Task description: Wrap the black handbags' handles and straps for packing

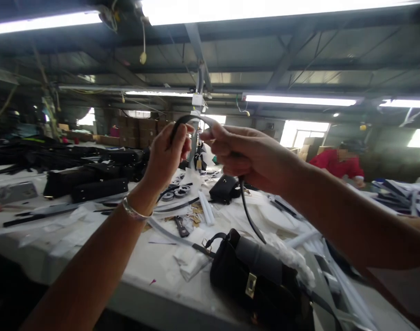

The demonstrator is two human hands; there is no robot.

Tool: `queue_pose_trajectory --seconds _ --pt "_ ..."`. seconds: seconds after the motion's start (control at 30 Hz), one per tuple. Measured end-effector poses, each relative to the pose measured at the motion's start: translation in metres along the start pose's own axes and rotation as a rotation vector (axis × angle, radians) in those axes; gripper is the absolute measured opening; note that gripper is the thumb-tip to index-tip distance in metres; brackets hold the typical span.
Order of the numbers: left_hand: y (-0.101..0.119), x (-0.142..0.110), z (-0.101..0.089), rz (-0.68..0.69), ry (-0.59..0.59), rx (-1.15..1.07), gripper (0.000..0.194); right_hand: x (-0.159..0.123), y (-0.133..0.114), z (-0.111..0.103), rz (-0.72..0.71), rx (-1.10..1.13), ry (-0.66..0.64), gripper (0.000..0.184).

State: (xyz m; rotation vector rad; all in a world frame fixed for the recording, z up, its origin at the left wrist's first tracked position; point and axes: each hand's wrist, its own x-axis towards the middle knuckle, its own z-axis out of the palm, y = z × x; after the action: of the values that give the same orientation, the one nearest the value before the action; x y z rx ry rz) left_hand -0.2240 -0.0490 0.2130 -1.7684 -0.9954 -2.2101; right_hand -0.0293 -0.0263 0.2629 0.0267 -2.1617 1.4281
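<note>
My left hand (170,154) and my right hand (242,151) are raised above the table, both closed on a dark strap (196,118). Between them the strap bends in an arch. From under my right hand it hangs down toward a black handbag (261,271), which lies at the table's front edge. A gold-coloured clasp (251,285) shows on the bag's front. At its left side a buckle and a strap end (202,249) stick out, joined to a grey band running left.
Black bags (99,188) lie at the left, and a small black case (224,188) sits mid-table. A box cutter (181,226), tape rolls (175,193) and paper scraps are scattered about. At the right, a person in red (336,163) leans over the work surface.
</note>
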Motion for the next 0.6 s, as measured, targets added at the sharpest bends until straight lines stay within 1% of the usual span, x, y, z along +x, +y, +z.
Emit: queue_pose_trajectory --seconds 0.03,0.07,0.1,0.13,0.17,0.2,0.23,0.27,0.33,0.4,0.43,0.5,0.6 --pt "-0.01 -0.016 -0.004 -0.072 -0.045 -0.009 0.025 -0.006 0.002 -0.002 -0.003 0.047 0.028 0.031" --pt "-0.023 -0.037 -0.007 -0.17 -0.089 -0.017 0.033 -0.012 0.004 -0.005 -0.009 0.091 0.062 0.029" --pt "-0.037 -0.062 -0.011 -0.308 -0.131 -0.024 0.042 -0.019 0.006 -0.009 -0.012 0.13 0.098 0.028" --pt "-0.053 -0.09 -0.013 -0.464 -0.165 -0.03 0.047 -0.026 0.008 -0.013 -0.011 0.16 0.132 0.027" --pt "-0.069 -0.12 -0.015 -0.645 -0.237 -0.021 0.047 -0.032 0.011 -0.017 -0.006 0.181 0.161 0.026" --pt "-0.085 -0.151 -0.016 -0.826 -0.334 -0.007 0.048 -0.037 0.013 -0.021 0.004 0.193 0.179 0.026" --pt "-0.099 -0.18 -0.015 -0.913 -0.38 -0.004 0.051 -0.042 0.015 -0.024 0.019 0.199 0.186 0.025" --pt "-0.111 -0.206 -0.014 -0.971 -0.406 -0.011 0.057 -0.047 0.018 -0.026 0.039 0.201 0.187 0.025" --pt "-0.129 -0.246 -0.007 -1.052 -0.447 -0.062 0.071 -0.054 0.023 -0.03 0.084 0.203 0.178 0.025" --pt "-0.14 -0.268 0.002 -1.086 -0.463 -0.142 0.075 -0.059 0.028 -0.031 0.126 0.207 0.169 0.025" --pt "-0.143 -0.273 0.006 -1.088 -0.463 -0.182 0.071 -0.062 0.031 -0.032 0.142 0.207 0.171 0.024" --pt "-0.146 -0.276 0.012 -1.071 -0.448 -0.248 0.059 -0.068 0.036 -0.035 0.165 0.19 0.196 0.023" --pt "-0.147 -0.269 0.011 -1.012 -0.382 -0.296 0.041 -0.079 0.044 -0.043 0.202 0.13 0.314 0.022"
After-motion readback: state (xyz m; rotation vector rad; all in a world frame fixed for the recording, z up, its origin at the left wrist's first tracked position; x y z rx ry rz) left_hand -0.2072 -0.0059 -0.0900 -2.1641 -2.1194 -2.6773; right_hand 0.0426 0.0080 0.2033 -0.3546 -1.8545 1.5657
